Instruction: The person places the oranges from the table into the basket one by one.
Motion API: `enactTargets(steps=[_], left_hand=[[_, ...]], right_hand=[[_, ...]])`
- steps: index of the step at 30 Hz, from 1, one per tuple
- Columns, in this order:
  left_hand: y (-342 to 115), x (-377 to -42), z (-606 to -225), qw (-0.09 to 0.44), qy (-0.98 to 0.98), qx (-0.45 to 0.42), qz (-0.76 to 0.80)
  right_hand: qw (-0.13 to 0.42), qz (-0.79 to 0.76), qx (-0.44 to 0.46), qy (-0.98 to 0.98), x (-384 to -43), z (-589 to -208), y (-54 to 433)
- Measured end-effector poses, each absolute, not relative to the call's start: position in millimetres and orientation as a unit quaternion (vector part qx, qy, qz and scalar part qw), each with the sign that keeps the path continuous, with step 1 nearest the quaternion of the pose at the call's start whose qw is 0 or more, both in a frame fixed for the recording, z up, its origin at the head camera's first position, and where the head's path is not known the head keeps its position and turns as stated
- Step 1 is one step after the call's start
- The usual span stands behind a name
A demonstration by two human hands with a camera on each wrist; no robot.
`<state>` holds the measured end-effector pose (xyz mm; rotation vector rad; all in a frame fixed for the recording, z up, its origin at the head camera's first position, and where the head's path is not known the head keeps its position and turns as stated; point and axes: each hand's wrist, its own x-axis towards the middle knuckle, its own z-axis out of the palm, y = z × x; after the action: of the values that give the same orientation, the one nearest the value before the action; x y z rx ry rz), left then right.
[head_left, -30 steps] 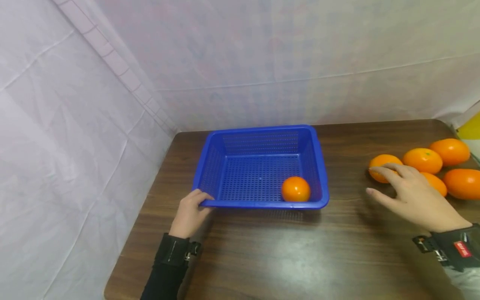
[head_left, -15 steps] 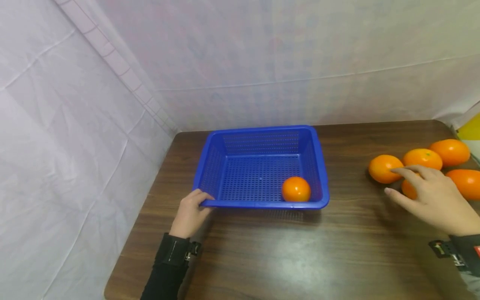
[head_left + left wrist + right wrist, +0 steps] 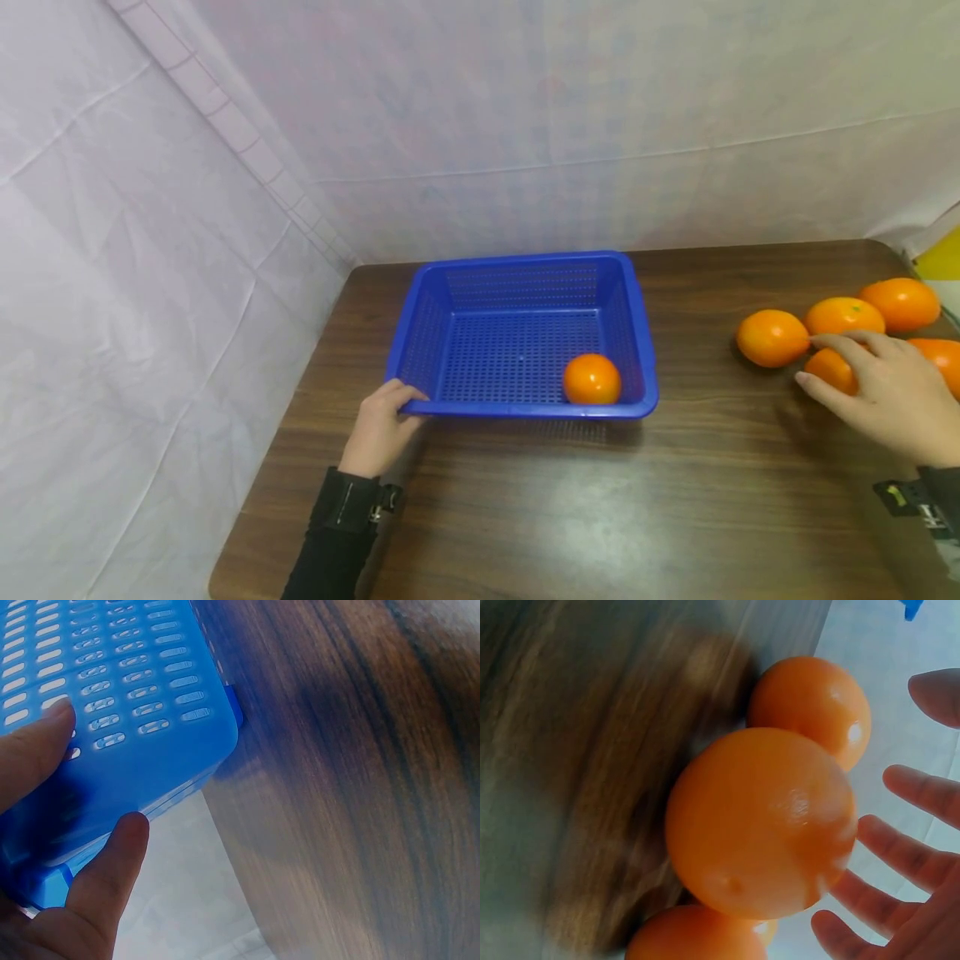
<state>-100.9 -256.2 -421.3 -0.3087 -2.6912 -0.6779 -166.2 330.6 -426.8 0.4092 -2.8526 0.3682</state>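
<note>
My left hand (image 3: 381,425) grips the near-left corner of a blue plastic basket (image 3: 525,410). In the left wrist view, thumb and finger sit on either side of the basket's corner (image 3: 165,761). One orange (image 3: 592,379) lies inside, at the near-right end. Over at the right, my right hand (image 3: 892,404) hovers above a near orange (image 3: 828,371), covering part of it. The right wrist view shows its fingers spread beside a large orange (image 3: 761,825), with the thumb apart. Whether a fingertip touches that fruit I cannot tell.
Several more oranges lie around the right hand: one to its left (image 3: 772,337), one behind (image 3: 845,315), one far right (image 3: 900,302) and one partly hidden (image 3: 941,362). The brown wooden table (image 3: 585,508) meets white cloth (image 3: 585,125) at its back. Something yellow (image 3: 941,257) stands at the right edge.
My right hand has moved right, away from the leftmost orange, to the near orange beside it. The left hand and the basket have stayed put.
</note>
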Motion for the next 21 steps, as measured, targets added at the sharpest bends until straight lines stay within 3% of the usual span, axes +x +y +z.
enactTargets(steps=[21], left_hand=[[-256.5, -101.6, -422.4, 0.170, -0.951, -0.105, -0.238]], right_hand=[[0.098, 0.125, 0.117, -0.980, -167.8, -437.0, 340.8]])
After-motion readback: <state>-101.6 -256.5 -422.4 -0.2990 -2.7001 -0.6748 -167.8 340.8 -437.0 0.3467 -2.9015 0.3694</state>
